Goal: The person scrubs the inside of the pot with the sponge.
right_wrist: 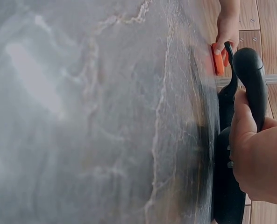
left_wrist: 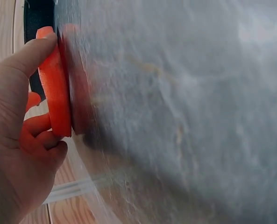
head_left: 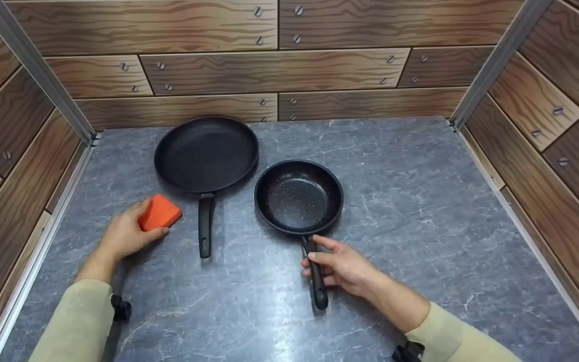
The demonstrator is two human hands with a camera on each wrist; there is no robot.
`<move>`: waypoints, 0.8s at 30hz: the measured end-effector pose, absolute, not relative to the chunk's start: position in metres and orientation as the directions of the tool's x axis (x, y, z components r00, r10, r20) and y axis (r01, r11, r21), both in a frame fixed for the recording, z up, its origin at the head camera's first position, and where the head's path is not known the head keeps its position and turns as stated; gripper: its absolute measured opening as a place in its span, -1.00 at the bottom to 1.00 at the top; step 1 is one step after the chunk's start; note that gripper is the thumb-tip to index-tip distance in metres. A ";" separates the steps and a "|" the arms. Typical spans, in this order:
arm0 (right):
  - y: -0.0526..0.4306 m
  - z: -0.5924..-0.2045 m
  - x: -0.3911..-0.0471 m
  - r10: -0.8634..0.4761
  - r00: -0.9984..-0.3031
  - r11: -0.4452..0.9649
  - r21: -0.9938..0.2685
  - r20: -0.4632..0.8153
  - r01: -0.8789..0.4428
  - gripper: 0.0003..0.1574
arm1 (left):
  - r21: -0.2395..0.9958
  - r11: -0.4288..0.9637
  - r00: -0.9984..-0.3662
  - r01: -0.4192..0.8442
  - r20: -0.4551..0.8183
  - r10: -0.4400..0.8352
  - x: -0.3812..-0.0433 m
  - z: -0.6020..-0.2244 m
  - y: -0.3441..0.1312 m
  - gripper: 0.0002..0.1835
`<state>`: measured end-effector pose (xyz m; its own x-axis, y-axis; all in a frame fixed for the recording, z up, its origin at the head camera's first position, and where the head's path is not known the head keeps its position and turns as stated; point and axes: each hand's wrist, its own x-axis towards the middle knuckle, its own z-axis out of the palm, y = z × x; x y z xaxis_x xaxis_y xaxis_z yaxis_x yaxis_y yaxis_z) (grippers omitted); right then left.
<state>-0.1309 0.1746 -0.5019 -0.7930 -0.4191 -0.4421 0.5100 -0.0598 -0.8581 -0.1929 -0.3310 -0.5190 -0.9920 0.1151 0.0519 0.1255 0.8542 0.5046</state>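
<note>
An orange sponge (head_left: 160, 213) lies on the grey marbled table left of the large frying pan's handle. My left hand (head_left: 127, 232) grips it between thumb and fingers; in the left wrist view the sponge (left_wrist: 55, 86) stands out as a thin block along the tabletop. The small speckled frying pan (head_left: 298, 197) sits near the middle, its black handle pointing toward me. Around that handle (head_left: 318, 281) my right hand (head_left: 345, 266) has its fingers, thumb on top and fingertips showing on the far side. In the right wrist view the handle's end (right_wrist: 250, 63) rises beyond the hand.
A larger black frying pan (head_left: 206, 153) rests at the back left, its handle (head_left: 205, 226) between the sponge and the small pan. Wood-patterned panels (head_left: 274, 70) wall in the back and both sides, with metal posts (head_left: 488, 60) at the corners.
</note>
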 end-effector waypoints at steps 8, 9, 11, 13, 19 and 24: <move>0.173 -0.503 -0.131 -0.418 -0.796 -0.058 -0.861 -0.438 0.505 0.02 | 0.491 0.864 -0.993 0.116 0.075 0.090 -0.191 -0.511 -0.332 0.05; 0.173 -0.503 -0.131 -0.418 -0.796 -0.060 -0.861 -0.438 0.505 0.02 | 0.491 0.864 -0.994 0.110 0.072 0.085 -0.191 -0.509 -0.332 0.05; 0.172 -0.504 -0.131 -0.417 -0.797 -0.064 -0.860 -0.438 0.507 0.01 | 0.491 0.866 -0.996 0.092 0.064 0.069 -0.192 -0.505 -0.334 0.04; 0.171 -0.504 -0.131 -0.416 -0.797 -0.069 -0.859 -0.438 0.508 0.01 | 0.487 0.871 -0.997 0.070 0.053 0.051 -0.192 -0.501 -0.336 0.04; 0.170 -0.504 -0.131 -0.420 -0.797 -0.084 -0.856 -0.434 0.510 0.01 | 0.447 0.894 -0.998 0.015 0.059 -0.013 -0.191 -0.490 -0.340 0.06; 0.171 -0.504 -0.130 -0.425 -0.795 -0.088 -0.855 -0.432 0.511 0.02 | 0.433 0.900 -0.988 0.049 0.156 -0.021 -0.192 -0.481 -0.339 -0.01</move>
<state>-0.1302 0.1712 -0.5041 -0.7955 -0.4251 -0.4318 0.5111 -0.0878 -0.8550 -0.1924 -0.3389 -0.4807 -0.9875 -0.0212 0.1559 0.0490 0.9002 0.4328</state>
